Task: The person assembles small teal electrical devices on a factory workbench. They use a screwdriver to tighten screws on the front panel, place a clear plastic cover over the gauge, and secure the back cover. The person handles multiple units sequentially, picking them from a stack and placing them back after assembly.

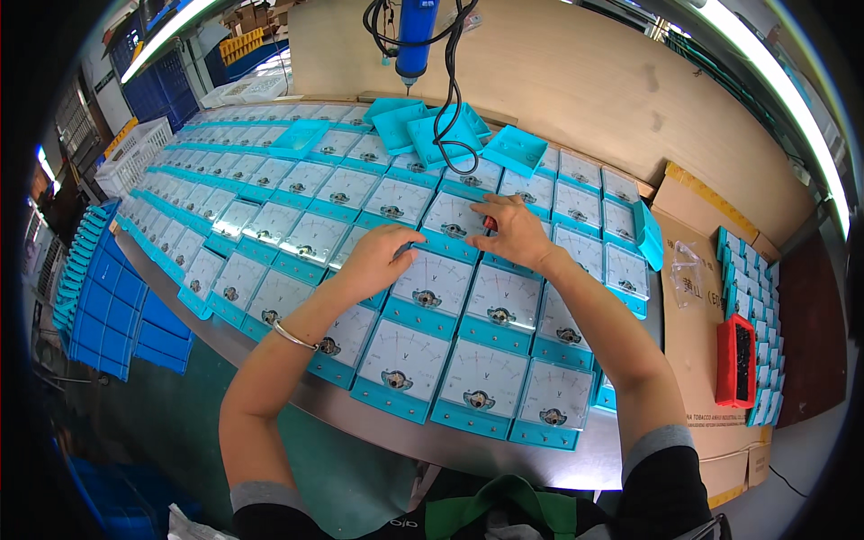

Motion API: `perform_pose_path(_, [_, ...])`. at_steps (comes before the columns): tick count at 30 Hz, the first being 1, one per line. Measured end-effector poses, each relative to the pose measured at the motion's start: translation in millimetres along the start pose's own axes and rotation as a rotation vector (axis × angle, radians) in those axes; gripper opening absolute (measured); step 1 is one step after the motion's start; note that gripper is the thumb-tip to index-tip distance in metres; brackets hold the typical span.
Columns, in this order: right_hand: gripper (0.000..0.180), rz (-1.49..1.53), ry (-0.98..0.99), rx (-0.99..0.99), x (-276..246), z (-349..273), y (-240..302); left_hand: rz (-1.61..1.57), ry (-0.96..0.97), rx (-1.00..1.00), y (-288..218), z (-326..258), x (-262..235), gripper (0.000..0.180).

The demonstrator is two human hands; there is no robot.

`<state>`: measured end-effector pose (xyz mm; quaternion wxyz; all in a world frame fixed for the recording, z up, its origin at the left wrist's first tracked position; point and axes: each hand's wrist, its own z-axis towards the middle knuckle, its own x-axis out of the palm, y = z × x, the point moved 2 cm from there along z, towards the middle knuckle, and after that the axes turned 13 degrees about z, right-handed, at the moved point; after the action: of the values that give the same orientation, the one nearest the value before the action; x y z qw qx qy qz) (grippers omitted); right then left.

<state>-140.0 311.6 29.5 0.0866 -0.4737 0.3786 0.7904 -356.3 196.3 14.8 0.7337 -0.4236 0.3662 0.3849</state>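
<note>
Rows of panel meters with white dials and turquoise cases lie face up across the table. My right hand reaches over one meter in the middle rows. Its fingers curl round a small red and dark piece, mostly hidden by them. My left hand is just to the left, over the edge of the same group. Its thumb and fingers are pinched together at a dark spot, and what they hold is too small to make out. A nearer meter lies below the gap between both hands.
A blue electric screwdriver hangs at the back with a looped black cable. Turquoise covers are piled beneath it. At right, a red bin of small black parts stands on cardboard. Blue crates stand at left.
</note>
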Motion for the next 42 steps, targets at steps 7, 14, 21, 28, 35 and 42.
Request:
perform_pose_path(7, [0.058,-0.047,0.074,0.017,1.9,1.6,0.6,0.002,0.036,-0.021,-2.2,-0.9,-2.4,0.025])
perform_pose_path(14, [0.057,-0.058,0.243,0.120,-1.0,11.3,14.8,0.260,-0.125,0.222,-13.7,21.2,1.4,0.029])
perform_pose_path(21, [0.051,0.083,-0.097,-0.101,-34.9,-47.8,30.2,0.399,-0.073,0.276,-26.8,41.2,27.4,0.038])
perform_pose_path(28, [0.032,0.035,-0.233,0.108,-152.6,-258.4,12.4,0.413,-0.009,0.275,-38.5,54.0,24.7,0.033])
perform_pose_path(35, [0.013,-0.442,-0.846,0.587,-250.2,-470.8,-77.9,0.354,0.087,0.063,-33.3,71.5,21.3,0.030])
perform_pose_path(42, [0.031,-0.588,-1.034,0.926,-281.2,-583.0,-147.6,0.085,0.030,0.167,-173.5,36.7,22.5,0.033])
